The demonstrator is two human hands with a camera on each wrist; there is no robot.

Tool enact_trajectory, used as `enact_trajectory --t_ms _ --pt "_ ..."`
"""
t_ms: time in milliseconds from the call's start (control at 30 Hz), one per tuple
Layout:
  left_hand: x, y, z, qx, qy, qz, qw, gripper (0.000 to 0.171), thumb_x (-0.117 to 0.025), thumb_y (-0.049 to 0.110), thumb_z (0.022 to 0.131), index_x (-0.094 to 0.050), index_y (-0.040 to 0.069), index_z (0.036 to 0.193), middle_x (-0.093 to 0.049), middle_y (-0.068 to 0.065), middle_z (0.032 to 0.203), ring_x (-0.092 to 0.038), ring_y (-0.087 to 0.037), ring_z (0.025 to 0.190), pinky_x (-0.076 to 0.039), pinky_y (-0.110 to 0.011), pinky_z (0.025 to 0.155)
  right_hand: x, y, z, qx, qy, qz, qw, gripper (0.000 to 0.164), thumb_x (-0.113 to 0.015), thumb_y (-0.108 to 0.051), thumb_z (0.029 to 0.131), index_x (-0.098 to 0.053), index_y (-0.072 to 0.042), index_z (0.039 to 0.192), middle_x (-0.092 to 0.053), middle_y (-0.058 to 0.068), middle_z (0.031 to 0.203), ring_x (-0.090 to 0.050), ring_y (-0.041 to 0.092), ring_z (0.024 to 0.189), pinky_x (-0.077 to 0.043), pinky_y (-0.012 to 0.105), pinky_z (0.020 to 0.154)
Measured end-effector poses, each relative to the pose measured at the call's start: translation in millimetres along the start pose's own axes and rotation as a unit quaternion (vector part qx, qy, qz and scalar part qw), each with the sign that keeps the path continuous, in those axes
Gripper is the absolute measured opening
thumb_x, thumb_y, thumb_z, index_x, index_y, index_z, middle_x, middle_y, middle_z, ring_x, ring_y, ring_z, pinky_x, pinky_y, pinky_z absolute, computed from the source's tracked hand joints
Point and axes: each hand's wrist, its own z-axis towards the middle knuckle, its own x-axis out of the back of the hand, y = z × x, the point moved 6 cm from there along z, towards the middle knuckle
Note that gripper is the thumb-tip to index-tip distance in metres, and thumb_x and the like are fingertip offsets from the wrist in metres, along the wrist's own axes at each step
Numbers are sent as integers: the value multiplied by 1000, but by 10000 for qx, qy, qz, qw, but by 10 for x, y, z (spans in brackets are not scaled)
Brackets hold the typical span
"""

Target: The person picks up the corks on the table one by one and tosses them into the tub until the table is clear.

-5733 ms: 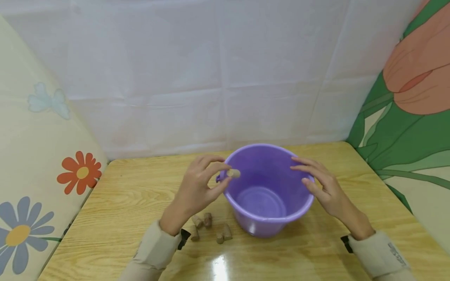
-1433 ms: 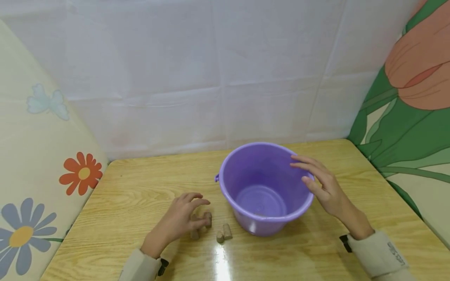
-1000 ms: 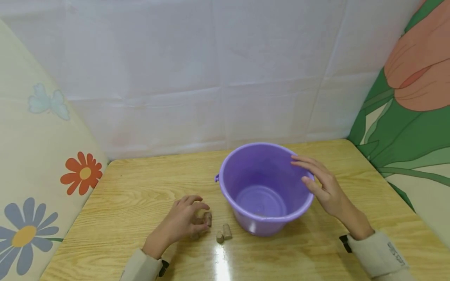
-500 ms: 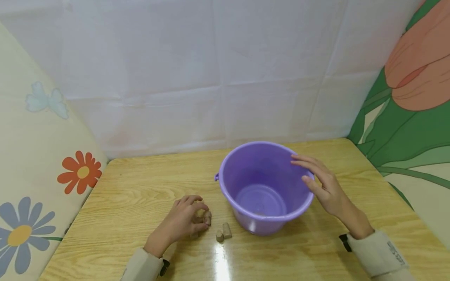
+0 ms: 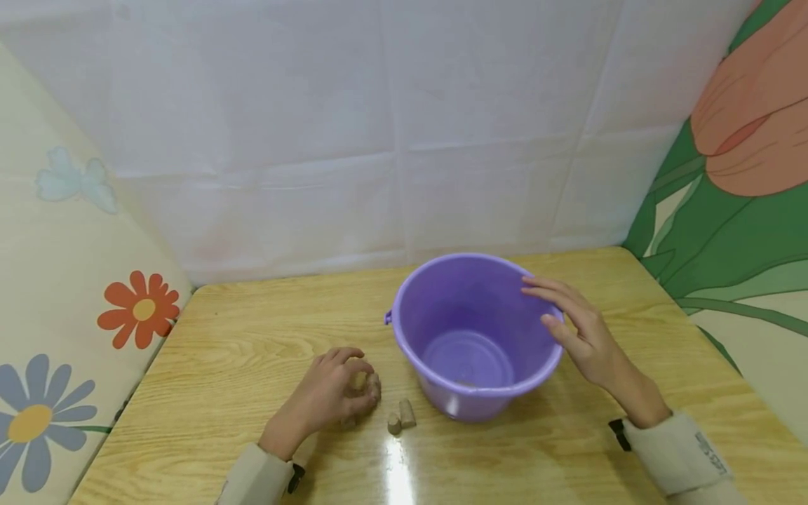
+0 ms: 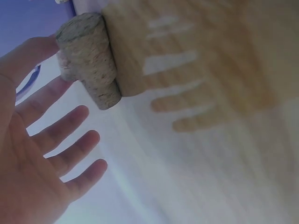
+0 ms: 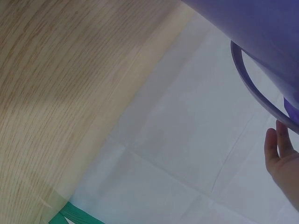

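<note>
My left hand [image 5: 322, 396] is low over the table, its thumb and index finger around a cork [image 5: 375, 386]. In the left wrist view, the speckled cork [image 6: 88, 42] sits at the thumb and index tips, overlapping a narrower cork end [image 6: 108, 95]; the other fingers are spread. More cork is partly hidden beneath the hand. Two loose corks, one lying [image 5: 407, 413] and one showing its end [image 5: 394, 423], are right of it. My right hand [image 5: 583, 333] rests at the right rim of a purple bucket [image 5: 454, 403], fingers extended over it. A tan sliver shows inside, mostly behind the front rim.
The wood-grain table [image 5: 265, 330] backs onto a white cloth [image 5: 284, 140]. Flower-patterned panels [image 5: 63, 280] flank it left and right. The bucket's purple handle [image 7: 252, 88] hangs on its outside in the right wrist view.
Since the oldest frame, the left hand has come down from the bucket's left rim, where it held a cork, to the corks on the table. The right hand has stayed at the rim.
</note>
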Motion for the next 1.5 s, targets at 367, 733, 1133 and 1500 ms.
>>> enact_trajectory --t_ms 367,733,1133,1500 --pt "214 1 53 -295 808 102 9962 42 -84 32 77 -71 11 112 -68 -10 119 -62 -31 113 -52 -51 96 1 -2 -9 -8 -4 15 10000 44 -50 8 87 -62 2 128 -57 15 140 -45 14 139 -30 19 116" --pt "453 43 97 -541 1408 165 9884 42 -85 30 77 -71 8 110 -70 -12 115 -65 -33 109 -54 -52 92 -8 -6 -12 -50 -46 -5 10000 45 -50 9 87 -62 0 130 -56 15 141 -44 14 139 -30 18 116" --pt "704 70 140 -787 2179 45 9728 43 -87 25 74 -71 6 110 -70 -14 112 -65 -35 105 -54 -53 89 1 -20 -13 -8 -40 25 10000 44 -49 8 88 -61 2 130 -56 15 141 -45 15 139 -30 18 116" --pt "884 119 166 -832 2566 -161 9628 45 -86 23 74 -71 5 112 -70 -14 112 -64 -35 107 -52 -54 92 1 -23 -16 -19 -23 23 10000 43 -50 8 88 -62 2 129 -56 15 140 -45 15 139 -30 19 116"
